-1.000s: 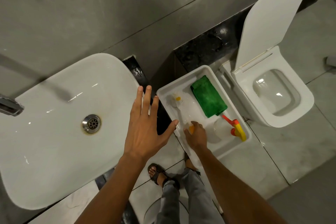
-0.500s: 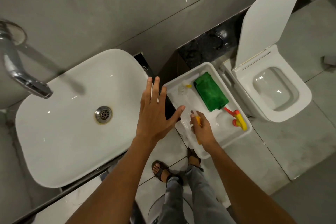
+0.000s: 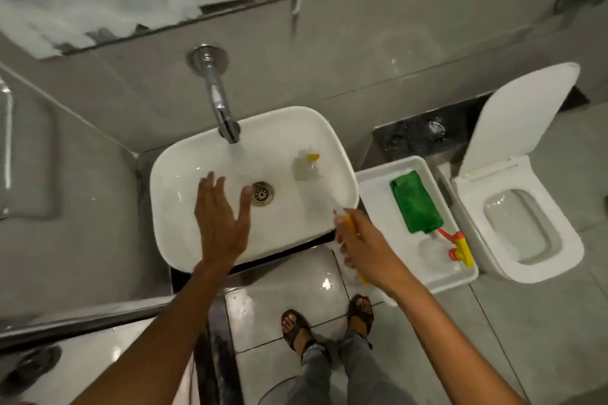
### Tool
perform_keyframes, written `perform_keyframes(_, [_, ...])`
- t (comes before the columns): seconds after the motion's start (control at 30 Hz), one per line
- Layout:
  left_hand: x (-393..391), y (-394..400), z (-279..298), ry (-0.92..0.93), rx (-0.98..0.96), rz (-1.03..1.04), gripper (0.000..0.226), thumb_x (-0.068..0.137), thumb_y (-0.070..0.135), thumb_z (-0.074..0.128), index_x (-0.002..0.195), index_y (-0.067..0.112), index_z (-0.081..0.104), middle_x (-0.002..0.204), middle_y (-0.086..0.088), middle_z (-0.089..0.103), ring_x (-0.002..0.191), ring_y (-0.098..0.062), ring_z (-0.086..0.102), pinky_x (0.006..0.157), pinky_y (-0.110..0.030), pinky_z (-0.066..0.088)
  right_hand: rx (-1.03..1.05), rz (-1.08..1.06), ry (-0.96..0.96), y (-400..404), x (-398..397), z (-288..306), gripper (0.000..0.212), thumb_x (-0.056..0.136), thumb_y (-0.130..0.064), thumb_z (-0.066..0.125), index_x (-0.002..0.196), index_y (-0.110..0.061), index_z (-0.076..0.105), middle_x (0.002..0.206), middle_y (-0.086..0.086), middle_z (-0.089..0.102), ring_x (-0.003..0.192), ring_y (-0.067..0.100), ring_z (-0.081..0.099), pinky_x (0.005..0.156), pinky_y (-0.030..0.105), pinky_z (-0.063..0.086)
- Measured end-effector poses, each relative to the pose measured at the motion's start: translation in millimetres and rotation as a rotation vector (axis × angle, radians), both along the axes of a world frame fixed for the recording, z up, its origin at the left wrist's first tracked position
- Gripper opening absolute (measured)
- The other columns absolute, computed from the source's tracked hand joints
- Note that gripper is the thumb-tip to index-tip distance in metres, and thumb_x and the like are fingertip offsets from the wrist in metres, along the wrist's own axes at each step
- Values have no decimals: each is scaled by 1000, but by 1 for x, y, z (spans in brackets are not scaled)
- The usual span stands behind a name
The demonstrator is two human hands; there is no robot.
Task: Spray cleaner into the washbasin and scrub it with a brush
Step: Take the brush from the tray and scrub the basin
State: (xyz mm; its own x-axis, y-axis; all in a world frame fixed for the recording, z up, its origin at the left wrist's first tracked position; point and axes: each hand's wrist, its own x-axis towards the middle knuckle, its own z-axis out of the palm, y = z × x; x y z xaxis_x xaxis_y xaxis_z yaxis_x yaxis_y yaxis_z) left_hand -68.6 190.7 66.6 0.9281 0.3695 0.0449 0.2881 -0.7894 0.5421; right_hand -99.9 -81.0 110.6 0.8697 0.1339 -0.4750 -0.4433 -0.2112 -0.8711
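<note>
The white washbasin sits below a chrome tap, with its drain in the middle. My right hand grips the yellow handle of a clear-and-white brush, whose head reaches over the basin's right side. My left hand hovers open with fingers spread over the basin, just left of the drain. A clear spray bottle with a red-and-yellow trigger lies in the white tray to the right.
A green cloth lies in the tray beside the spray bottle. A white toilet with its lid up stands at the far right. My sandalled feet stand on the tiled floor below the basin.
My right hand lifted the brush out of the tray and swung it left over the basin. My left hand moved from the basin's right rim to over the bowl. The view shifted left and up.
</note>
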Motion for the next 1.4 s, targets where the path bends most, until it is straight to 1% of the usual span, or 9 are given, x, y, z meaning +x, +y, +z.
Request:
perform_keyframes(0.13, [-15, 73, -1, 70, 72, 131, 109, 97, 87, 13, 161, 4, 43, 177, -16, 30, 168, -36, 20, 136, -56, 15, -146, 293, 47, 67, -7, 21, 33, 110, -48, 40, 120, -20, 56, 85, 3, 61, 71, 17, 62, 58, 29, 58])
perform_keyframes(0.23, [-24, 99, -11, 142, 48, 151, 102, 99, 81, 18, 166, 6, 37, 181, -16, 21, 170, -35, 13, 137, -56, 10, -298, 468, 81, 113, -10, 32, 39, 112, -44, 35, 124, -11, 53, 93, 5, 63, 83, 23, 61, 78, 42, 54])
perform_keyframes(0.33, [-33, 103, -22, 149, 16, 173, 95, 101, 75, 22, 168, 8, 34, 183, -13, 14, 170, -32, 13, 138, -52, 12, -481, 656, 135, 161, -13, 29, 27, 112, -31, 36, 115, -7, 48, 117, 17, 65, 100, 31, 64, 73, 34, 46])
perform_keyframes(0.53, [-34, 106, -32, 63, -65, 187, 92, 101, 74, 24, 168, 10, 35, 182, -9, 17, 169, -30, 19, 137, -49, 20, -740, 378, 123, 193, 51, 1, 52, 113, -27, 33, 157, 0, 29, 149, 25, 53, 138, 42, 54, 111, 45, 43])
perform_keyframes(0.8, [-33, 108, -34, 78, -137, 200, 95, 98, 80, 20, 169, 19, 33, 184, 0, 11, 169, -26, 18, 136, -51, 23, -977, 524, 176, 166, 17, -5, 39, 108, -7, 34, 144, 3, 43, 146, 25, 46, 130, 40, 58, 100, 42, 49])
perform_keyframes(0.97, [-32, 108, -35, 80, -137, 199, 94, 99, 79, 19, 168, 19, 35, 184, 1, 13, 168, -27, 22, 134, -51, 26, -799, 717, 121, 241, -21, 6, 35, 109, -18, 39, 139, -5, 50, 135, 17, 58, 122, 37, 64, 83, 38, 47])
perform_keyframes(1.1, [-32, 110, -36, 65, -160, 200, 94, 99, 78, 18, 168, 17, 36, 183, 1, 14, 167, -28, 23, 133, -53, 29, -816, 441, 51, 247, 53, -4, 46, 112, -33, 33, 150, -7, 37, 139, 18, 65, 131, 40, 63, 103, 43, 48])
perform_keyframes(1.23, [-31, 110, -38, 77, -173, 195, 94, 99, 80, 19, 169, 19, 34, 184, 2, 11, 168, -28, 21, 134, -53, 28, -1048, 262, 79, 154, 122, -16, 56, 112, -30, 33, 159, -1, 27, 149, 23, 56, 137, 42, 57, 110, 48, 45])
perform_keyframes(1.4, [-33, 110, -39, 58, -186, 197, 105, 94, 91, 9, 168, 20, 35, 183, 3, 12, 168, -28, 22, 133, -52, 29, -1198, 501, 152, 94, 76, -14, 49, 110, -12, 34, 154, 8, 38, 153, 32, 45, 136, 41, 57, 108, 44, 48])
